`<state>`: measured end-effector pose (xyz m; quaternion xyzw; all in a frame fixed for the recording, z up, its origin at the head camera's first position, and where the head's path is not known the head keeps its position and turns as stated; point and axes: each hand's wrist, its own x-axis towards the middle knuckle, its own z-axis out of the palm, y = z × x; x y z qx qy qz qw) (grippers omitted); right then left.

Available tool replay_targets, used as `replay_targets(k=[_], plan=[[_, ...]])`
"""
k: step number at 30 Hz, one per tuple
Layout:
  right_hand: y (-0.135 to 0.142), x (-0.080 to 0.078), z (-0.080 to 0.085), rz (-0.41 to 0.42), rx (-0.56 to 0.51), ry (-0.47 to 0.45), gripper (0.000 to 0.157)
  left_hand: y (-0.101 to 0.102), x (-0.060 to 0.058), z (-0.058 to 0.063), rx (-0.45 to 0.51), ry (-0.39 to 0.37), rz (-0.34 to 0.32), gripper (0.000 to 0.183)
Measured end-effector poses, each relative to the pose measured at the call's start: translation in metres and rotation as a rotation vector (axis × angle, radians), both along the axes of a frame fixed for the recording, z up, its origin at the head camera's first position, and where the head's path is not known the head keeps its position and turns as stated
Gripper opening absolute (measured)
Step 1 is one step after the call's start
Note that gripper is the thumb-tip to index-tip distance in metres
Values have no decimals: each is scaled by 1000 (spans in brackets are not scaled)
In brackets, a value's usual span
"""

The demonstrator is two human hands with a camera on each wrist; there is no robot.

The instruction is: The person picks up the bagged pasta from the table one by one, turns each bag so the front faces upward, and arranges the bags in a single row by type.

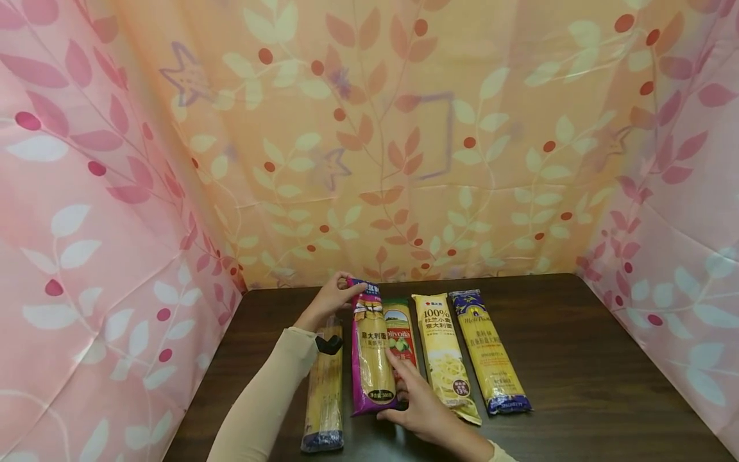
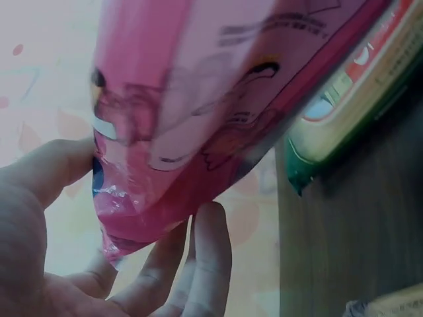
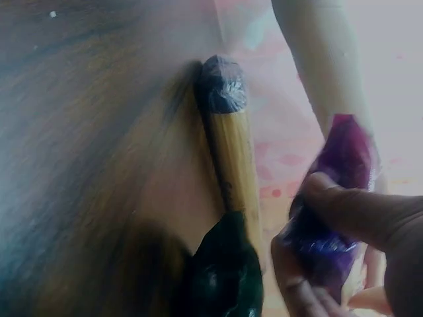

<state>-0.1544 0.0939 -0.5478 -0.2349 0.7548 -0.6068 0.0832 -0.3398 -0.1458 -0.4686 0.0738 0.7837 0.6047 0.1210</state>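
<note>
Both hands hold a purple-edged spaghetti packet (image 1: 372, 366), with its clear middle showing the pasta and its front facing up. My left hand (image 1: 330, 300) grips its far top end; in the left wrist view, thumb and fingers lie around the pink back (image 2: 145, 125) of the packet. At the near end, my right hand (image 1: 424, 405) pinches the bottom; the right wrist view shows the thumb across the purple end (image 3: 347, 155). The packet overlaps a red and green pasta packet (image 1: 400, 330) on the table. Left of it lies a clear packet of spaghetti (image 1: 324, 391) with a dark blue end.
To the right, a pale yellow pasta packet (image 1: 443, 350) and a blue and yellow spaghetti packet (image 1: 491, 353) lie side by side on the dark wooden table (image 1: 589, 359). Floral curtains (image 1: 375, 160) hang behind the table and at both sides.
</note>
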Motion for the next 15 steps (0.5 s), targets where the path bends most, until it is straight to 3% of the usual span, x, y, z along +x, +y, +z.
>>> replay_targets(k=[8, 15], plan=[[-8, -2, 6, -38, 102, -62, 132, -8, -9, -11, -21, 23, -33, 56], [-12, -5, 8, -27, 184, 14, 131, -17, -19, -22, -13, 14, -103, 48]])
